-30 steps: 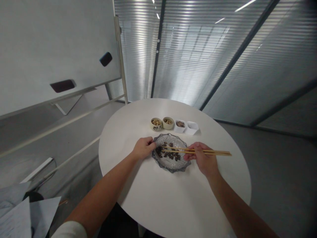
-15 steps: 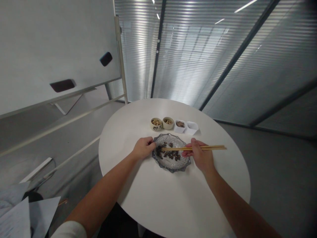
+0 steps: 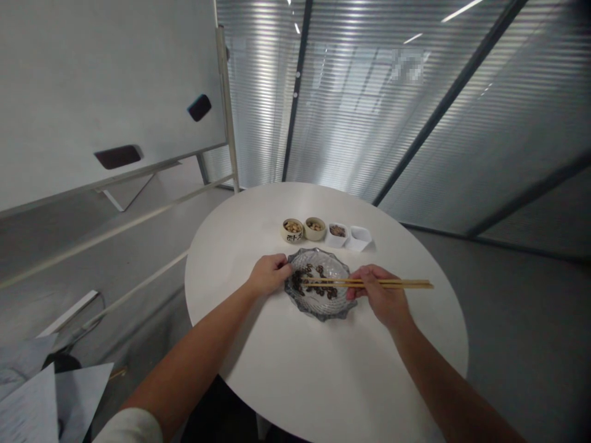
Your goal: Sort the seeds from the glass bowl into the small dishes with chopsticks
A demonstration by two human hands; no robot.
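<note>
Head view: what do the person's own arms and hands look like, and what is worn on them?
The left hand and right hand are bare, with no gloves, and no watch shows on either wrist. The left forearm is bare up to a white fabric sleeve at the lower edge of the view; the right forearm is bare too, with no sleeve in view.

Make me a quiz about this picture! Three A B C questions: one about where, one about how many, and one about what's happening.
1. Where is the left hand? A on the whiteboard; B at the edge of the glass dish; C under the table.
2. How many small pots stand behind the dish? A two; B three; C four.
3. What is happening with the chopsticks? A the right hand holds them above the dish; B they lie on the table; C they stand in a pot.

Answers: 1 B, it sits by the rim. 2 C, two round, two square. 3 A, they are gripped level.
</note>
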